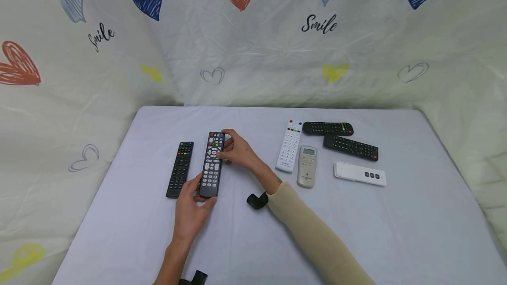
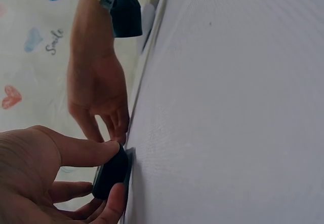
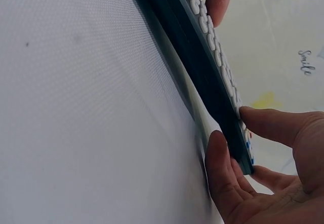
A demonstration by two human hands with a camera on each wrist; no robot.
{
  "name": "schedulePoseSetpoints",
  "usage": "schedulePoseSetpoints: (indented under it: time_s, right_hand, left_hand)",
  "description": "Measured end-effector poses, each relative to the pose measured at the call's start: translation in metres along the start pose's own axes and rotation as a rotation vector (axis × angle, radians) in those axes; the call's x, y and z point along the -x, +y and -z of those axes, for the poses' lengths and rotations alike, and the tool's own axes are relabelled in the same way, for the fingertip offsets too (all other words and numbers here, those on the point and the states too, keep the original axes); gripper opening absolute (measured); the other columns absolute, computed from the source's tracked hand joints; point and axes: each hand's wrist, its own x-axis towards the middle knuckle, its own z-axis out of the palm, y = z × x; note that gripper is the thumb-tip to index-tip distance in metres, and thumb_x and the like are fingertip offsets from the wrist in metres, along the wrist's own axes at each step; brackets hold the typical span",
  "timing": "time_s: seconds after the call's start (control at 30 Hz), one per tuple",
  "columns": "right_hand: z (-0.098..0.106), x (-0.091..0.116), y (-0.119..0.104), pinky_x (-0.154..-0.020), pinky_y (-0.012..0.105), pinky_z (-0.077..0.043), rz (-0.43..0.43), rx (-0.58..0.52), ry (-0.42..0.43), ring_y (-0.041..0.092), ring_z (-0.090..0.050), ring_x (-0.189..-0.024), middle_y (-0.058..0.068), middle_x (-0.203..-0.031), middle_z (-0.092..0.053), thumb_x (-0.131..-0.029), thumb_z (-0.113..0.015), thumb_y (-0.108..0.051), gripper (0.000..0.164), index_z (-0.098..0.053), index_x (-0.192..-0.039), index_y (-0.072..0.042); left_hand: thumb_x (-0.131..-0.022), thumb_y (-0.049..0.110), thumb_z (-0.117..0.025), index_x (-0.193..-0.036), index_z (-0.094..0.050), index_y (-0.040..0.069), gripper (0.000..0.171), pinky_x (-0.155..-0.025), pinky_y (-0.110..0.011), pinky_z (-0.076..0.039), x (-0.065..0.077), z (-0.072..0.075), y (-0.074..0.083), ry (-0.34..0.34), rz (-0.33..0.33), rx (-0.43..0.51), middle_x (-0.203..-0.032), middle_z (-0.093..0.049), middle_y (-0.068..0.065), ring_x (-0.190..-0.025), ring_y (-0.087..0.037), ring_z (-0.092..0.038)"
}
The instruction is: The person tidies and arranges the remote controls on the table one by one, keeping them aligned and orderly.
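Observation:
Both hands hold a black remote control (image 1: 211, 166) with white and coloured buttons, its button face up. My left hand (image 1: 192, 212) grips its near end, thumb at the bottom corner and fingers along the left edge. At the far right edge my right hand (image 1: 239, 151) pinches it, thumb on the button face. In the right wrist view a gap shows between the remote control (image 3: 202, 62) and the tabletop at the end by the right fingers. A second black remote control (image 1: 180, 169) lies just left of it, beside the left fingertips.
Right of centre lie a white remote control (image 1: 289, 146), a small grey-beige one with a display (image 1: 306, 166), two black ones (image 1: 328, 128) touching each other, and a white one with few buttons (image 1: 359, 174). They rest on a white-covered table (image 1: 253, 250) before a heart-printed curtain (image 1: 265, 47).

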Motion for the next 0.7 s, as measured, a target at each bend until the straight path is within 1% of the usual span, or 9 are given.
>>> schedulePoseSetpoints:
  time_s: [0.17, 0.33, 0.47, 0.7]
  right_hand:
    - [-0.0028, 0.0003, -0.0012, -0.066, 0.03, -0.061, -0.002, 0.01, 0.0, 0.026, -0.071, -0.094, 0.022, -0.129, -0.062, -0.091, -0.08, -0.01, 0.081, -0.036, -0.16, -0.01]
    - [-0.0065, 0.0006, -0.0004, -0.064, 0.028, -0.059, 0.002, 0.03, 0.001, 0.021, -0.069, -0.086, 0.022, -0.128, -0.064, -0.091, -0.079, -0.01, 0.081, -0.035, -0.16, -0.008]
    - [-0.0085, 0.0004, -0.0006, -0.064, 0.028, -0.058, -0.004, 0.044, 0.001, 0.02, -0.068, -0.083, 0.021, -0.128, -0.063, -0.092, -0.079, -0.012, 0.081, -0.035, -0.16, -0.009]
    - [-0.009, -0.0007, -0.0028, -0.064, 0.028, -0.058, -0.02, 0.052, 0.003, 0.02, -0.069, -0.083, 0.019, -0.128, -0.064, -0.091, -0.081, -0.013, 0.082, -0.037, -0.16, -0.011]
  left_hand:
    - [-0.083, -0.001, -0.083, -0.156, -0.046, 0.006, 0.082, -0.083, -0.023, -0.059, 0.0032, 0.0025, -0.0002, -0.004, 0.015, -0.007, -0.149, -0.051, -0.018, -0.107, -0.026, -0.067]
    - [-0.083, -0.002, -0.083, -0.155, -0.047, 0.004, 0.081, -0.082, -0.02, -0.058, 0.0046, 0.0028, -0.0014, 0.001, 0.018, 0.001, -0.148, -0.052, -0.019, -0.11, -0.027, -0.065]
    - [-0.083, -0.002, -0.082, -0.155, -0.046, 0.004, 0.081, -0.082, -0.02, -0.058, 0.0061, 0.0031, -0.002, 0.003, 0.021, 0.001, -0.149, -0.051, -0.019, -0.11, -0.027, -0.065]
    - [-0.083, -0.002, -0.082, -0.155, -0.046, 0.003, 0.081, -0.085, -0.027, -0.06, 0.0075, 0.0022, -0.0013, 0.016, 0.007, -0.02, -0.151, -0.052, -0.019, -0.105, -0.025, -0.068]
